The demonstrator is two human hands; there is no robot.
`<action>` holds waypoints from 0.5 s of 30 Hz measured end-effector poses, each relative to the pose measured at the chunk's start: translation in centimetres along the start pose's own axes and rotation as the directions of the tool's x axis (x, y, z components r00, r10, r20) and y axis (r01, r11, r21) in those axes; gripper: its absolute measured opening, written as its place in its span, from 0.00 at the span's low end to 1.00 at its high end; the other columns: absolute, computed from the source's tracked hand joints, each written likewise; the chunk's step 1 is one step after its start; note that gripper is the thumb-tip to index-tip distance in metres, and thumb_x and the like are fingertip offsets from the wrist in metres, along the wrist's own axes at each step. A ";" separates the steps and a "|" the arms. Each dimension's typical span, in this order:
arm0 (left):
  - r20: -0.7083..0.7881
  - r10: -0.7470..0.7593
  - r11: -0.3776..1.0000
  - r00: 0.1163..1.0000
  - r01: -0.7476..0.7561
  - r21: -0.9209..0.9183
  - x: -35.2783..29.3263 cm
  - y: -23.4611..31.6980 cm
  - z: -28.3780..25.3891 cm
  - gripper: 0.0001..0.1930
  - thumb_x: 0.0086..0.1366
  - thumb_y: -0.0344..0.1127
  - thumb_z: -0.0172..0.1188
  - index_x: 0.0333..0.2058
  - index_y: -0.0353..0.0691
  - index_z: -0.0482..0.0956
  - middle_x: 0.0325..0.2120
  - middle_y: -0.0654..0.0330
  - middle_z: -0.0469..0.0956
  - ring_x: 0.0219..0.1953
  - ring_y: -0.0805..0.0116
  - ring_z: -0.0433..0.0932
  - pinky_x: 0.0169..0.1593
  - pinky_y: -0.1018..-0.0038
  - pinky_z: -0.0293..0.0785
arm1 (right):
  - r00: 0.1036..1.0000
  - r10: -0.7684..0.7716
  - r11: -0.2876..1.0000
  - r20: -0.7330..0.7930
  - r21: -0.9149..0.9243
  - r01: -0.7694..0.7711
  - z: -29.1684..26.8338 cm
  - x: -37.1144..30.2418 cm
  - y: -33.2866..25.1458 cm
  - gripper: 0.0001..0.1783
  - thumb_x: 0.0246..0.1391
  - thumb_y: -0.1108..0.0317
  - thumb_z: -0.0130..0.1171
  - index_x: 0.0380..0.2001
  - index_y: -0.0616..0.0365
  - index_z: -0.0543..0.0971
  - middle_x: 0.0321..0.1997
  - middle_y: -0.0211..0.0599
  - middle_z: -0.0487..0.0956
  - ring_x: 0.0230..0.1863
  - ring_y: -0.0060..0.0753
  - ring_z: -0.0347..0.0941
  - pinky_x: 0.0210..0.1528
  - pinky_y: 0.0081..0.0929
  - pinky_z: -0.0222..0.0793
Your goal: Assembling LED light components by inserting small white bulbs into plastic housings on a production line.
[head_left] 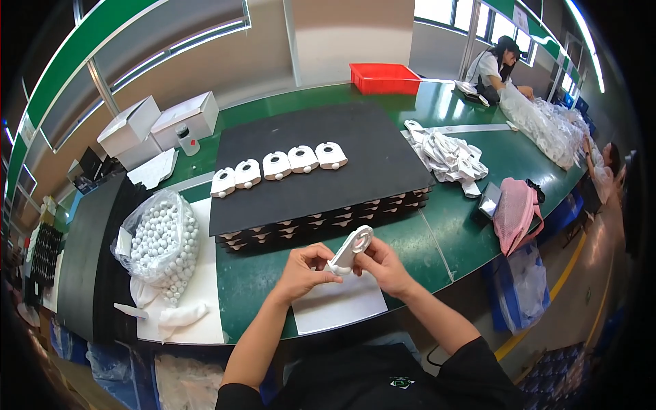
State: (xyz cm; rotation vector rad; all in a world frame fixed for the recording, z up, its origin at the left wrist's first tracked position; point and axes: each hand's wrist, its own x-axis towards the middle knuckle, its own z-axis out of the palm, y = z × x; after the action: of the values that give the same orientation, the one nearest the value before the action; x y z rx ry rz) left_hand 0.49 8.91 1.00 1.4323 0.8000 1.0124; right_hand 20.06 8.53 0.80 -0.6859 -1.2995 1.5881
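One white plastic part (350, 250), flat with a round ring at its top end, is held upright between both hands, just above a white sheet of paper (338, 302) at the near table edge. Left hand (305, 268) is closed on the part's lower end, fingertips pinching it. Right hand (383, 265) grips the same part from the other side, thumb against its stem.

Beyond the hands: one stack of black foam trays (321, 154). On its top sheet, five white parts (277, 166) lie in a curved row, each with small round knobs at its near edge. More white pieces show edge-on in the layers of the stack; count cannot be told.

Left of the left hand: one clear plastic bag (158, 240), open-topped, full of small white balls, too many to count. It rests on a white board (201, 301).

Farther left and beyond: two white cardboard boxes (160, 123), lids shut, contents hidden. One small bottle (187, 140) beside them.

Far beyond the hands: one red bin (384, 77); what it holds cannot be seen.

Right of the right hand: one loose heap of white parts (451, 156) on the green table (451, 219), one pink mesh bag (516, 208) at the table edge.

Two other people at the far right end, one seated by a long heap of clear bags (547, 126).
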 end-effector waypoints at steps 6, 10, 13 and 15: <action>-0.185 -0.026 0.991 0.982 0.001 -0.135 0.5 -0.7 -0.2 0.22 0.46 0.24 0.64 0.42 0.37 0.71 0.25 0.68 0.70 0.27 0.83 0.67 0.33 0.87 0.65 | 0.987 -0.160 0.951 -0.029 -0.272 0.147 -2.2 7.5 -5.9 0.14 0.51 0.72 0.54 0.42 0.62 0.68 0.30 0.27 0.75 0.32 0.13 0.70 0.32 0.12 0.66; -0.242 -0.017 0.993 0.970 -0.013 -0.122 0.8 0.0 0.3 0.16 0.55 0.28 0.58 0.43 0.37 0.71 0.21 0.68 0.70 0.22 0.84 0.64 0.27 0.88 0.60 | 0.909 -0.339 0.692 -0.241 -0.719 0.067 -8.0 14.0 -7.4 0.17 0.49 0.71 0.54 0.42 0.68 0.68 0.27 0.39 0.78 0.30 0.22 0.73 0.33 0.20 0.65; -0.269 -0.041 0.991 0.962 0.005 -0.134 1.2 -0.1 0.4 0.12 0.58 0.29 0.54 0.42 0.37 0.71 0.19 0.67 0.70 0.18 0.84 0.61 0.23 0.87 0.57 | 0.906 -0.263 0.594 -0.331 -0.795 -0.118 -11.5 18.1 -6.0 0.20 0.43 0.61 0.58 0.38 0.64 0.76 0.30 0.45 0.78 0.35 0.40 0.76 0.40 0.30 0.68; -0.277 -0.050 0.993 0.960 0.018 -0.116 1.2 -0.3 0.5 0.12 0.58 0.29 0.53 0.42 0.37 0.71 0.19 0.67 0.70 0.18 0.84 0.62 0.23 0.87 0.57 | 0.909 -0.256 0.575 -0.329 -0.808 -0.130 -12.0 19.7 -5.5 0.18 0.45 0.63 0.58 0.38 0.64 0.76 0.31 0.44 0.78 0.34 0.36 0.75 0.40 0.27 0.68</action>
State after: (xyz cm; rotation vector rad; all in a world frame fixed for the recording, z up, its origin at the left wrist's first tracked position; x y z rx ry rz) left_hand 1.40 9.79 0.92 1.1901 0.9527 1.2312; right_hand 24.21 31.43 5.32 -1.4441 -1.6771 0.6018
